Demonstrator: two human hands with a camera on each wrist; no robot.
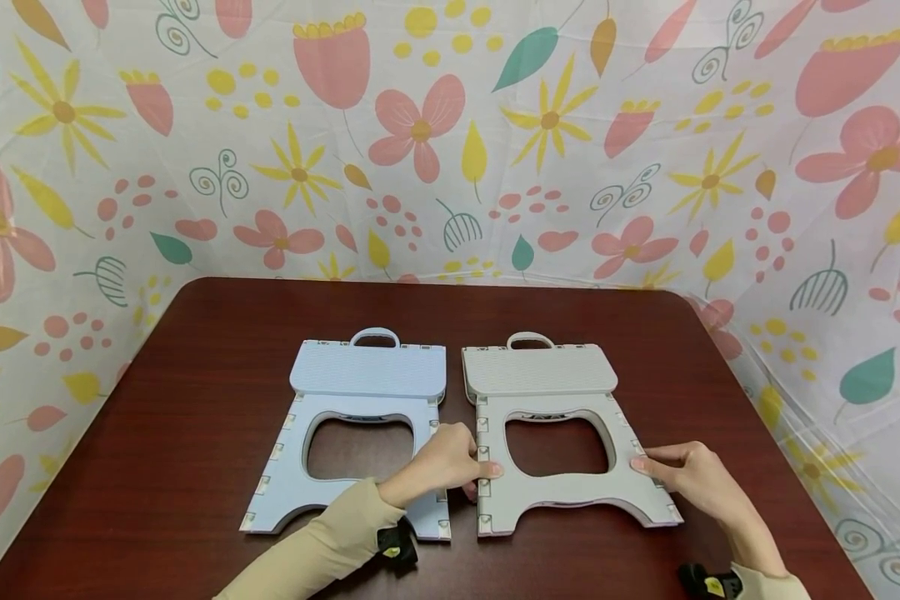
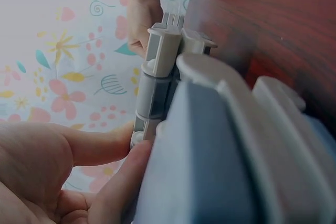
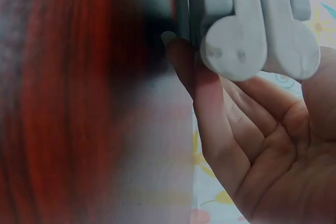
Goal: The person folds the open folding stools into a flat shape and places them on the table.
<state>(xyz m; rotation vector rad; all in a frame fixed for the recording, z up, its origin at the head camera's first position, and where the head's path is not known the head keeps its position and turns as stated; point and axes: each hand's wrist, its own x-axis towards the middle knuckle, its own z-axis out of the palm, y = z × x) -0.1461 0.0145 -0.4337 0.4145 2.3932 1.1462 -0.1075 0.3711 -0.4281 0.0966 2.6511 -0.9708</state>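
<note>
Two folding step stools lie folded flat side by side on a dark red-brown table (image 1: 195,375), a light blue one (image 1: 371,371) on the left and a pale grey one (image 1: 540,372) on the right. My left hand (image 1: 446,462) reaches across the blue stool and pinches the grey stool's left edge, thumb on top. In the left wrist view, thumb and finger meet at the grey stool's hinged edge (image 2: 164,51). On the opposite edge, my right hand (image 1: 693,479) grips the grey stool with its thumb above and fingers underneath, where the right wrist view shows rounded hinge ends (image 3: 236,48).
Each stool has a loop handle (image 1: 530,337) at its far end and a large opening through its leg panel. A floral-patterned cloth (image 1: 420,192) hangs behind the table and along both sides. Black straps (image 1: 397,546) sit at both wrists.
</note>
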